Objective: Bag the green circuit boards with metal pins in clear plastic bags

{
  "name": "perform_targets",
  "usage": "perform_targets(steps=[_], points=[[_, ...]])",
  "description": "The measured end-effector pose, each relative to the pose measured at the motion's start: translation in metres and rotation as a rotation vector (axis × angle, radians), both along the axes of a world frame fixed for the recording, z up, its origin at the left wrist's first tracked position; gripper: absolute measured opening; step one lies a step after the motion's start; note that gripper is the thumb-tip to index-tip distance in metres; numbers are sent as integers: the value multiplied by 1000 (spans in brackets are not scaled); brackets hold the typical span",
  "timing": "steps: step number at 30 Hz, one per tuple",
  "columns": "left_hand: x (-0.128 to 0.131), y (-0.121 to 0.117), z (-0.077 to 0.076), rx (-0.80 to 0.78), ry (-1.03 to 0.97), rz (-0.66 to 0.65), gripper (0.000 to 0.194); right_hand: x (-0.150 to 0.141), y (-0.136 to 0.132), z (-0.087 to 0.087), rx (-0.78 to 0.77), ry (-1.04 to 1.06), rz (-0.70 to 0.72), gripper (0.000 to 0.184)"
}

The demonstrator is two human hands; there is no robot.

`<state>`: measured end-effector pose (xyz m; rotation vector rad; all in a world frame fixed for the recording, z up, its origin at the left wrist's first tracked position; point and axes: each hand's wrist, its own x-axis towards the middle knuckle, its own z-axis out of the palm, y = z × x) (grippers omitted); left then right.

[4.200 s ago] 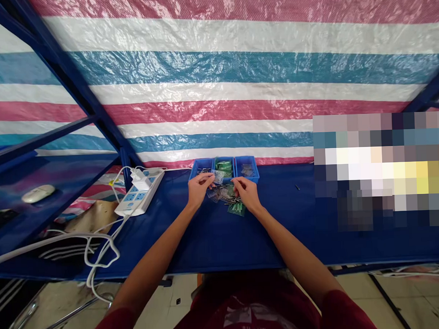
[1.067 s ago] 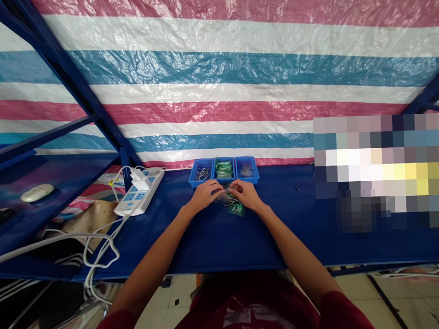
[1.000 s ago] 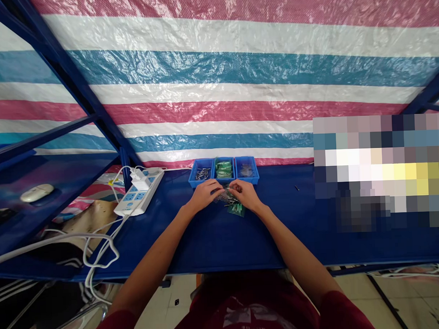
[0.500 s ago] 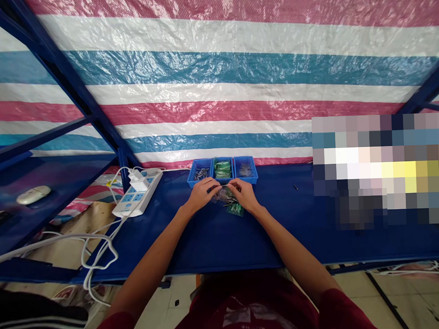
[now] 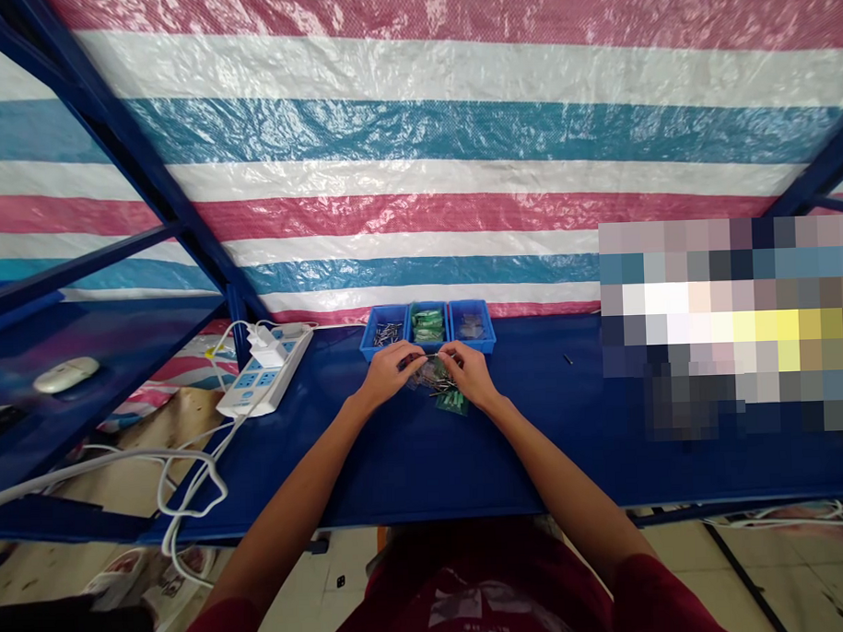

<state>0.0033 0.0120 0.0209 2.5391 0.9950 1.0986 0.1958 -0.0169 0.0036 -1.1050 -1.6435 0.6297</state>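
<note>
My left hand and my right hand meet above the blue table, fingertips pinched. Between them they hold a thin, shiny, rod-like piece, level and too small to identify. Just below lies a small pile of metal pins or screws with clear plastic pieces. Green packets lie by my right wrist. Behind my hands stand three joined blue bins: the left bin contains small metal parts, the middle bin green packets, and the right bin clear plastic pieces.
A white power strip with a plugged-in charger sits at left, its white cables looping over the table edge. A small dark part lies to the right. A computer mouse rests on the left shelf. The far right is pixelated.
My hands stay almost in place. The thin piece between my fingertips now shows more brightly. At the lower left, a black, white-striped piece of clothing has shifted downward.
</note>
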Motion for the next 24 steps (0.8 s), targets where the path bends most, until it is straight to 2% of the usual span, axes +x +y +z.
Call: perform_targets(steps=[24], points=[[3, -3, 1, -23, -40, 35, 29, -1, -1, -2, 1, 13, 11, 23]])
